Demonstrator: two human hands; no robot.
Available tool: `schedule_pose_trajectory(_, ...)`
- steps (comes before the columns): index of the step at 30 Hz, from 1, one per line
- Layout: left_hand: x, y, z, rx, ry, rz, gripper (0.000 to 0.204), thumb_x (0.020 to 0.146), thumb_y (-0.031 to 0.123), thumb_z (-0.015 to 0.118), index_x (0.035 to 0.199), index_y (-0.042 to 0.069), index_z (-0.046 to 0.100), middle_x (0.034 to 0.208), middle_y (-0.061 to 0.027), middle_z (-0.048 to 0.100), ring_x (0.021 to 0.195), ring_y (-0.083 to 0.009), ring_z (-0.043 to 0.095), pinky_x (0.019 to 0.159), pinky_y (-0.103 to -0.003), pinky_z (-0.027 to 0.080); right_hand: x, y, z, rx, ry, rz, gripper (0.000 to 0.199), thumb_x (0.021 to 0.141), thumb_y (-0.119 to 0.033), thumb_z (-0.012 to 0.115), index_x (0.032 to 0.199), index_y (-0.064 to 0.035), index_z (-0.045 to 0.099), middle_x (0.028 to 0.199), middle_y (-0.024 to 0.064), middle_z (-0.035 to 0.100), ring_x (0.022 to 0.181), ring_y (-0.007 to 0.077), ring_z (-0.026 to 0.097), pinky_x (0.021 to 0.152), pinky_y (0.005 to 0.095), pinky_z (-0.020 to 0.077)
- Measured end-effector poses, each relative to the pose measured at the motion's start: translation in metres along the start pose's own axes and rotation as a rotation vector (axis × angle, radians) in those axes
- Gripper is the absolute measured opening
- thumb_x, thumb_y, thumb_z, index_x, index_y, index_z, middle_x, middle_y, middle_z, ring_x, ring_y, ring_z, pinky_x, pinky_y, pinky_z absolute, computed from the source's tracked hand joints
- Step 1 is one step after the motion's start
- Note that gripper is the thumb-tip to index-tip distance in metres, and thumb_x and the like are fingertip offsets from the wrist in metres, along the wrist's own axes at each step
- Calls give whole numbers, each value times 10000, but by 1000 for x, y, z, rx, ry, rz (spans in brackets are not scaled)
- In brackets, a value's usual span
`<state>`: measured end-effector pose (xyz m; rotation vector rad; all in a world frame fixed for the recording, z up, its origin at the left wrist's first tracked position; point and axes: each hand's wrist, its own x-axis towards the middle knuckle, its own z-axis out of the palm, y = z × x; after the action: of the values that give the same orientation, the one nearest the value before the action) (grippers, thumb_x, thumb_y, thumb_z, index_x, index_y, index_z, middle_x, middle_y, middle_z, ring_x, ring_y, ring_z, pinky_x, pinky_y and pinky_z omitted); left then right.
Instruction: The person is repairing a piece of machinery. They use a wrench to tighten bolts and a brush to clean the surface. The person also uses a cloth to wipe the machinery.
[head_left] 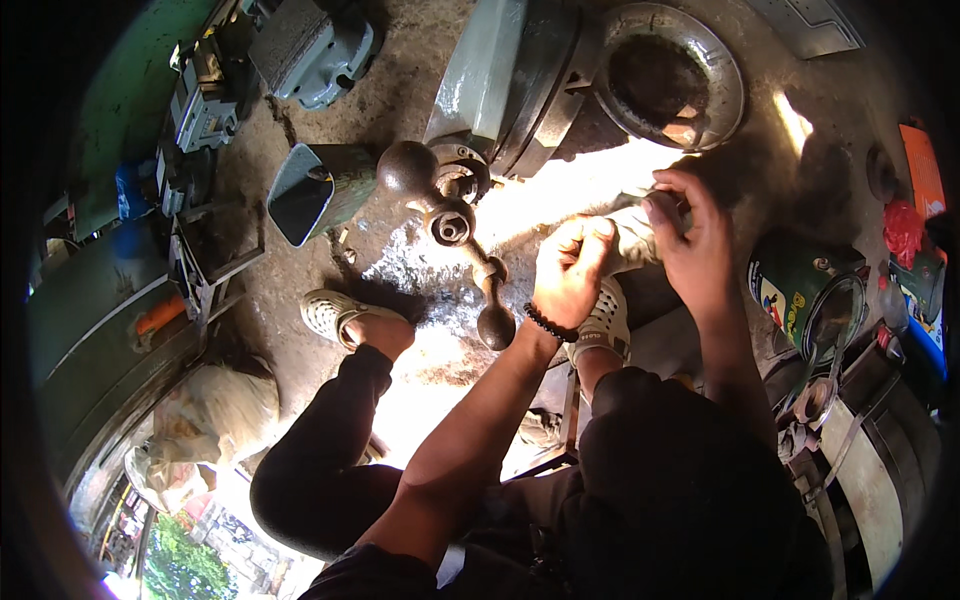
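Note:
A pale, crumpled rag (632, 238) is stretched between my hands above the floor, over a brightly sunlit patch. My left hand (572, 272), with a dark bead bracelet at its wrist, pinches the rag's left end. The other end lies in the bent fingers and thumb of my right hand (695, 232); its fingertips partly hide what is there. Just left of my left hand is a ball-ended crank handle (452, 226), dark and worn, fixed to a grey-green machine (487, 85). Neither hand touches the handle.
Beyond the hands lies a round metal pan (735, 85) with dark residue. A square green container (300, 195) stands left of the crank. At right are a green bucket (800, 290) and a red plastic bag (903, 232). A pale sack (225, 410) sits at lower left.

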<state>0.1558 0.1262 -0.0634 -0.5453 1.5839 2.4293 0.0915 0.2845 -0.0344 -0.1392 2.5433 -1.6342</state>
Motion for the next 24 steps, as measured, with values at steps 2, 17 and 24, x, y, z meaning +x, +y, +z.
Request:
schedule_pose_trajectory(2,3,-4,0,-91,50,-39,167,1048,147,571,960,28,649,848,54,599,766,-36,499,688,-219,422,-5,0,-1,-239,76,-197,278,867,-15,715,1139,-26,656,1107,152,668,1022,324,647,886,408,521)
schedule_pose_trajectory(17,4,-3,-11,-75,-16,-105,179,1016,170,534,987,26,636,866,22,594,795,-64,512,712,-245,437,-12,13,5,58,-168,-264,290,901,-60,697,1182,-9,649,1179,164,677,1101,320,645,955,394,502)
schedule_pose_trajectory(24,2,-2,5,-37,76,42,239,997,28,620,1229,-5,575,1089,-50,658,1001,-115,617,876,-273,514,-10,25,1,107,-282,54,181,918,-106,717,1039,20,669,976,148,708,852,247,685,775,326,541)
